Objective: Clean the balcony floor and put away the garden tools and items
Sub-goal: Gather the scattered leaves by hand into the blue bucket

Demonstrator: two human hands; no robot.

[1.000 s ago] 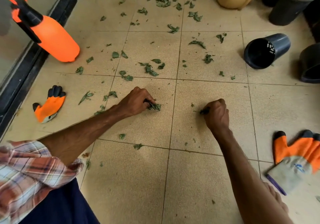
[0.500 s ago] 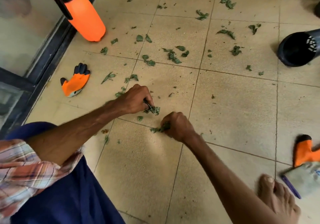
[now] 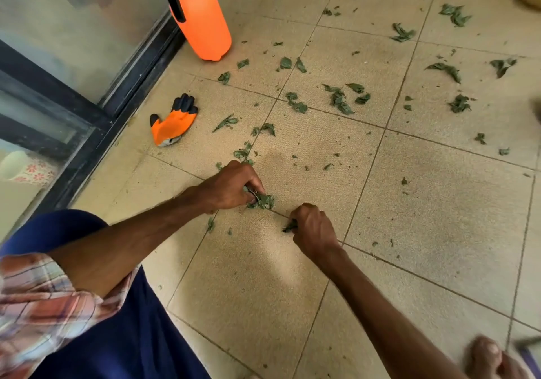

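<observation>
left hand and right hand each grip leaf scraps on the floor; nearest loose leaves lie just beyond the left hand.

The left arm wears a checked shirt sleeve, patterned in pink, orange and white bands crossed by thin dark blue lines. Its cuff is rolled back near the elbow into a thick fold. Below it a plain dark navy garment covers the lap and knee; whether it is trousers or a wrap cannot be told. Both forearms are uncovered. The left hand and right hand are bare, and a bare foot shows at the lower right corner.
</observation>
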